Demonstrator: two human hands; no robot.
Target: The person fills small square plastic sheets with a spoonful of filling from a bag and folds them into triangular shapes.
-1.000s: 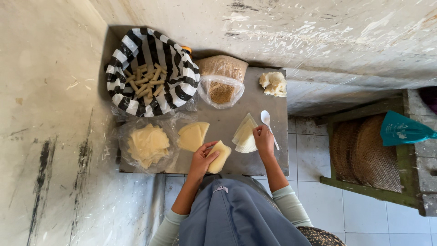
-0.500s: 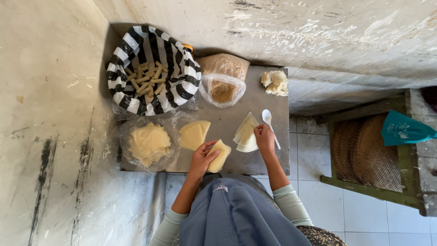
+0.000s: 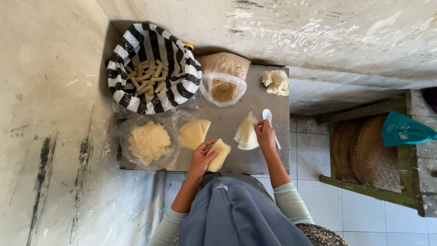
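My left hand (image 3: 202, 157) rests on a pale yellow folded pastry wrapper (image 3: 219, 155) near the front edge of a small grey table (image 3: 268, 109), fingers curled on it. My right hand (image 3: 265, 133) grips the handle of a white plastic spoon (image 3: 267, 115) beside a triangular folded wrapper (image 3: 246, 133). Another flat wrapper (image 3: 193, 133) lies left of my left hand. A clear bag with a stack of wrappers (image 3: 148, 142) sits at the table's left.
A black-and-white striped bag (image 3: 180, 68) at the back left holds several rolled pastry sticks (image 3: 148, 77). A clear bag of brown filling (image 3: 223, 89) and a lump of dough (image 3: 276, 82) sit at the back. A wooden chair with a teal bag (image 3: 403, 131) stands to the right.
My right hand has shifted slightly on the spoon beside the triangular wrapper. My left hand stays on the folded wrapper.
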